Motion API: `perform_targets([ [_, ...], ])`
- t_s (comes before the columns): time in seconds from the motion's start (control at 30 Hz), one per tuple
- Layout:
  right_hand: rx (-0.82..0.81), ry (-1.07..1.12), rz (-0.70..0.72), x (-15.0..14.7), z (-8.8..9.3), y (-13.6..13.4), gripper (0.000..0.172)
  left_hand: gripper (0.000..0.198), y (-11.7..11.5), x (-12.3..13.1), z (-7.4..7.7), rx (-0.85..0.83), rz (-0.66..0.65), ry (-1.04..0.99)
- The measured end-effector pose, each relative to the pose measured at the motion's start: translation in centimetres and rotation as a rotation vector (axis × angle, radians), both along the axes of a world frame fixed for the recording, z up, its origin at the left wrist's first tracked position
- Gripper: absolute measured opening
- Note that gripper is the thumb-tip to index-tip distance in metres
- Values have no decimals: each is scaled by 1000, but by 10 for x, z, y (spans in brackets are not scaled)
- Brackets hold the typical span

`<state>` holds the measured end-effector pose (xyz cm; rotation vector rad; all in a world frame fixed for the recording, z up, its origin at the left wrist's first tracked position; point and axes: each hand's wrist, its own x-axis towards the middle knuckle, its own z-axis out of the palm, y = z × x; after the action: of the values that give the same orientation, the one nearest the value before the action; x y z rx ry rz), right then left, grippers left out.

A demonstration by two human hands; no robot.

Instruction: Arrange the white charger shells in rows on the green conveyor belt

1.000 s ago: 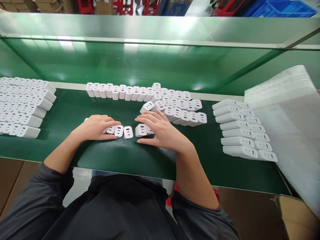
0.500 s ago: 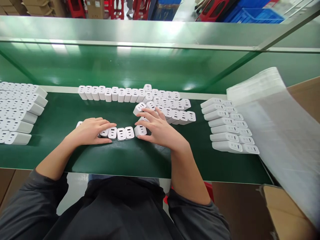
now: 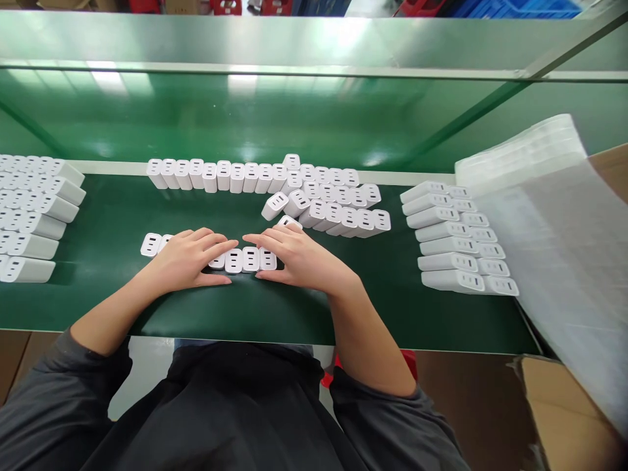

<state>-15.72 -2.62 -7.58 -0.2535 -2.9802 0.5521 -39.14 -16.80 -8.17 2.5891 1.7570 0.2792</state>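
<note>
A short row of white chargers (image 3: 234, 261), standing with their slotted ends up, lies between my two hands. My left hand (image 3: 189, 258) reaches over the left part of this row, thumb along the near side and fingers along the far side. The row's end charger (image 3: 150, 244) shows beyond it, and the ones under the palm are hidden. From the other side, my right hand (image 3: 299, 258) holds the right end, its thumb in front and fingers behind. Just past my right fingers, another white charger (image 3: 290, 222) is partly covered.
Behind the hands stand a long back row of chargers (image 3: 237, 178) and a looser cluster (image 3: 338, 212), with one tilted charger (image 3: 275, 205). Stacked chargers lie at left (image 3: 36, 226) and right (image 3: 449, 245). White wrapping sheets (image 3: 544, 229) slope beside a cardboard box (image 3: 569, 412).
My right hand has moved left and toward me, from beside the cluster onto the short row, closing the gap at its right end. The left hand stays on the row. The view has tilted slightly down.
</note>
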Motion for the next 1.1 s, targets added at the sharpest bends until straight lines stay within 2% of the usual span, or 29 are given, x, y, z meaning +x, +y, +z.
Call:
perform_targets([
  [0.2,-44,33,20,0,-3,1,51,48,3,6,-6,49,-15,3],
  [0.57,-2,18,26,-7,-9,-6,57,49,2,6,-7,43,-7,12],
  [0.83,-2,-6,1,-9,-10,-5,56,52,3,6,-5,-67,38,-23],
  [1.1,-6,-29,7,-9,-10,-5,56,54,3,5,-5,-63,32,8],
])
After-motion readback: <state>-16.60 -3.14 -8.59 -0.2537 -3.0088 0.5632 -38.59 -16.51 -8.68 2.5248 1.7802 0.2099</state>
